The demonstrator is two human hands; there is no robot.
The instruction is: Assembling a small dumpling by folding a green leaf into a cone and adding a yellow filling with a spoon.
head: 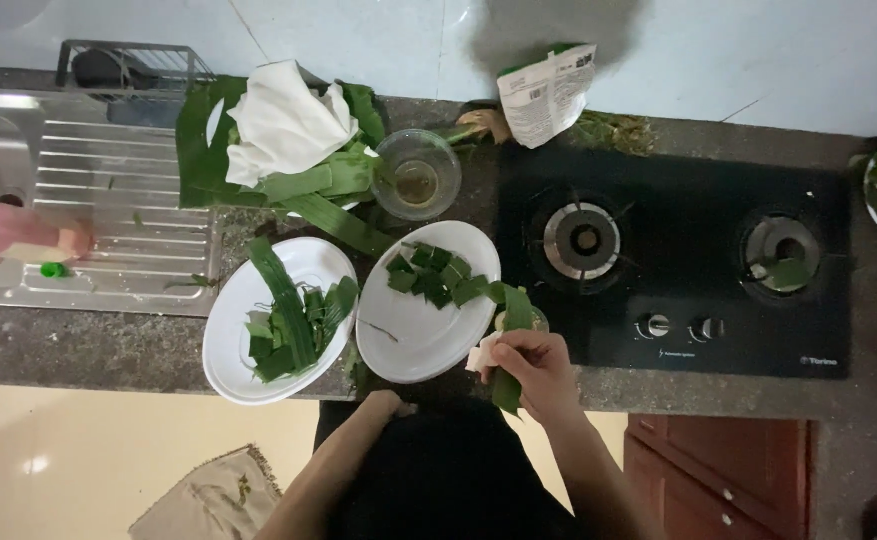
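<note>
My right hand (533, 370) grips a long green leaf strip (513, 345) folded around a pale filling, at the counter's front edge beside a white plate (413, 345). That plate carries several small folded green leaf parcels (436, 277). Another white plate (233, 345) to the left holds cut leaf strips (293, 320). My left hand (388, 403) rests low against my dark clothing below the plates, its fingers mostly hidden.
A glass bowl (416, 172) with liquid sits behind the plates, next to banana leaves (203, 140) and a white cloth (283, 125). A steel sink (88, 200) lies left, a black two-burner gas hob (673, 255) right, with a paper packet (546, 92) behind it.
</note>
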